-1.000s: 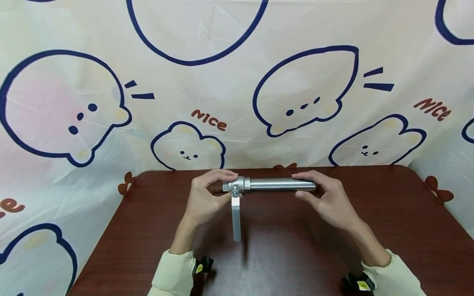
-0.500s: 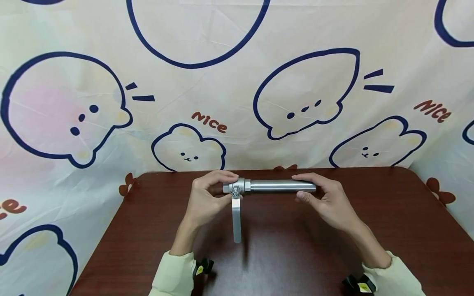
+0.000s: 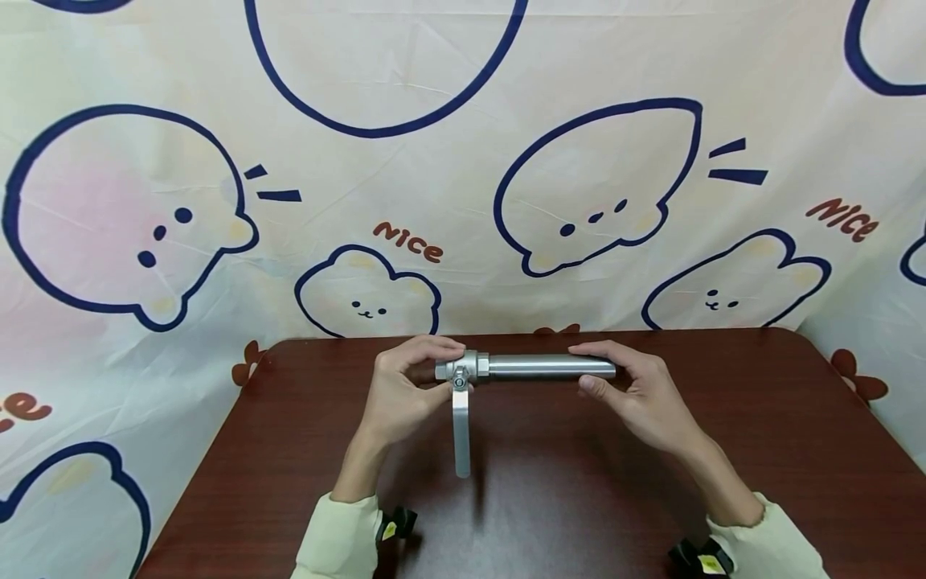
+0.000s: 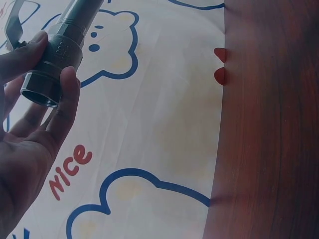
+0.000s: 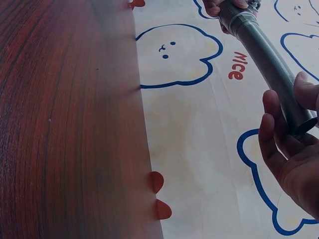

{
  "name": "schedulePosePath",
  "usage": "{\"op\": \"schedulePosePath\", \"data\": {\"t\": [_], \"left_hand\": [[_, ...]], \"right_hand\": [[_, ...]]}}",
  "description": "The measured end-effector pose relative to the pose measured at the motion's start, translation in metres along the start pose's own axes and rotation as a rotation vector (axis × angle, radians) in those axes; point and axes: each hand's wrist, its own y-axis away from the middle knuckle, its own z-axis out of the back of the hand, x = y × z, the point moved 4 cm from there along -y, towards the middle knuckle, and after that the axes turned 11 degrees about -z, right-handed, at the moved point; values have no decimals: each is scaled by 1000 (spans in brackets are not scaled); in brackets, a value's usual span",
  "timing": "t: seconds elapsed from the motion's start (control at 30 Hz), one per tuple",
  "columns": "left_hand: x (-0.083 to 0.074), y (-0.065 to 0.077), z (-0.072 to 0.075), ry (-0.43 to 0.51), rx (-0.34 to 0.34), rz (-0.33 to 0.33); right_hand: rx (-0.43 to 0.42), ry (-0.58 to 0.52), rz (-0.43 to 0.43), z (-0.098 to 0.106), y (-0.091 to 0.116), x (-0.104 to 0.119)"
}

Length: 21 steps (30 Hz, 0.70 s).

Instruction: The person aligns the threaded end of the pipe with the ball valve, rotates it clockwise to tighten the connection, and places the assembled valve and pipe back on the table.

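Note:
A silver ball valve [image 3: 470,364] with a long flat lever handle [image 3: 461,434] is joined to a straight metal pipe [image 3: 535,367]. Together they lie level across the head view, held above the table, the lever pointing toward me. My left hand [image 3: 405,390] grips the valve body at its left end, thumb below and fingers above. Its open threaded end [image 4: 42,94] shows in the left wrist view. My right hand [image 3: 647,394] holds the pipe's right end between thumb and fingers. In the right wrist view, the hollow pipe end [image 5: 304,124] sits between them.
Beneath the hands spreads a dark reddish-brown wooden table [image 3: 550,498]. Behind it and at both sides hangs a pale cloth [image 3: 463,185] printed with cartoon animals. Black wrist straps [image 3: 398,523] sit at both light green sleeves [image 3: 338,535].
Both hands keep the same hold on the valve and pipe. The whole scene sits very slightly lower in the head view; otherwise nothing visibly moves.

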Motion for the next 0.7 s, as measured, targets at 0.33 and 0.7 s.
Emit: {"op": "schedulePosePath", "data": {"t": [0.33,0.7], "left_hand": [[-1,1,0,9,0,3],[0,0,0,18,-2,-3]], "right_hand": [[-2,10,3,0,1,0],[0,12,8,0,0,0]]}}
